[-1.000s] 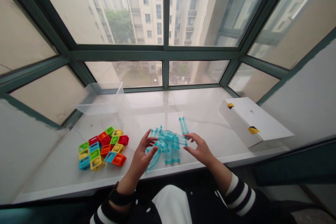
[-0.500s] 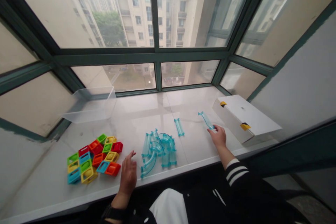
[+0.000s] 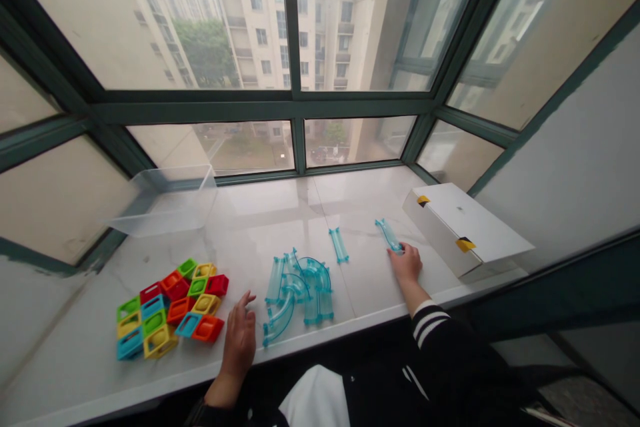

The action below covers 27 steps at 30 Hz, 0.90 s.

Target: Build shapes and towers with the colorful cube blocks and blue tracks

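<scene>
My right hand (image 3: 406, 265) has its fingers closed on the near end of a translucent blue toy track piece (image 3: 387, 233), a long channel pointing away from me. Whether the piece rests on the sill or sits just above it, I cannot tell. A similar straight track piece (image 3: 339, 245) lies to its left. Further left is a cluster of blue track pieces (image 3: 305, 287), some straight and some curved. My left hand (image 3: 241, 330) lies at the front edge with fingers apart and nothing in it, between that cluster and several colourful hollow blocks (image 3: 173, 307).
A clear plastic bin (image 3: 167, 213) stands at the back left of the white sill (image 3: 270, 207). On the right is a white box (image 3: 470, 227) with yellow and black tabs. Windows (image 3: 295, 103) close off the back and sides.
The track piece in my right hand has turned from nearly edge-on to showing its channel upward. That hand has shifted slightly left. My left hand stays in about the same place.
</scene>
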{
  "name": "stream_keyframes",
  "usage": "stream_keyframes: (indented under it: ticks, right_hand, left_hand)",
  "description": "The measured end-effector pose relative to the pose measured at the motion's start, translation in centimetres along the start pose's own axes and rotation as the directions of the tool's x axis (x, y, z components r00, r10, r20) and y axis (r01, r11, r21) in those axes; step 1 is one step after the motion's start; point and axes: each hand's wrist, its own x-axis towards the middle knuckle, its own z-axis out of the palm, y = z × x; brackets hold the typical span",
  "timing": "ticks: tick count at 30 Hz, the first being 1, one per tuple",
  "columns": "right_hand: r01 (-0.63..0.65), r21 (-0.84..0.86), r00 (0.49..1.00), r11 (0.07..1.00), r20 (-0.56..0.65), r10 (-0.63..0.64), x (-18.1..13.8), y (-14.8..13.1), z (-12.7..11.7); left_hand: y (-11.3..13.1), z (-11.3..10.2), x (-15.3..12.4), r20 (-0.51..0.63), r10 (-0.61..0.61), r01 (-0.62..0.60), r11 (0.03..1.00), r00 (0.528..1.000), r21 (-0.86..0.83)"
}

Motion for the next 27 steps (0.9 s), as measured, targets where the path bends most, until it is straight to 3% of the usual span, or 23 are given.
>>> stream_keyframes:
  ticks: [27]
  right_hand:
    - [-0.002,-0.077,1.0,0.997,-0.001,0.002,-0.56,-0.55,-0.15]
  left_hand:
    - [-0.1,-0.06,0.36,-0.003,-0.048,0.048,0.998,0.999,-0.028]
